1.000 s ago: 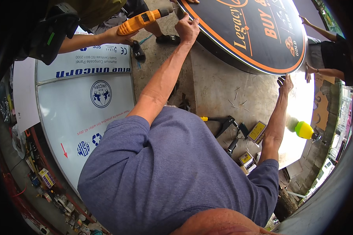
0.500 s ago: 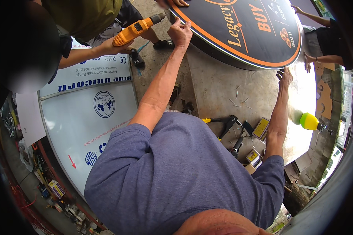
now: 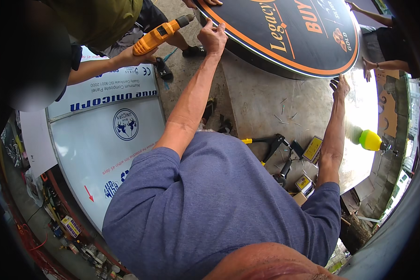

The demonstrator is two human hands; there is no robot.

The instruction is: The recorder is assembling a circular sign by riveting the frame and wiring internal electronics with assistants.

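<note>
Round black sign, orange-ringed, face up, overlaps the far end of the metal-topped worktable; its far edge is cut off by the frame. Left hand: on the sign's near-left rim, fingers curled, grasping it. Right hand: at the sign's near-right rim, thumb side against the edge, other fingers loose; can't tell if they grip underneath. Co-worker left of the sign has the orange cordless drill in a closed fist, chuck just beside the rim; another hand lies on the sign's far-left edge. Second co-worker is right of the sign, hands near its right edge. Nearer than the sign: loose blind rivets, then hand riveter and yellow-labelled box. Well left of the sign: film-covered composite panel.
</note>
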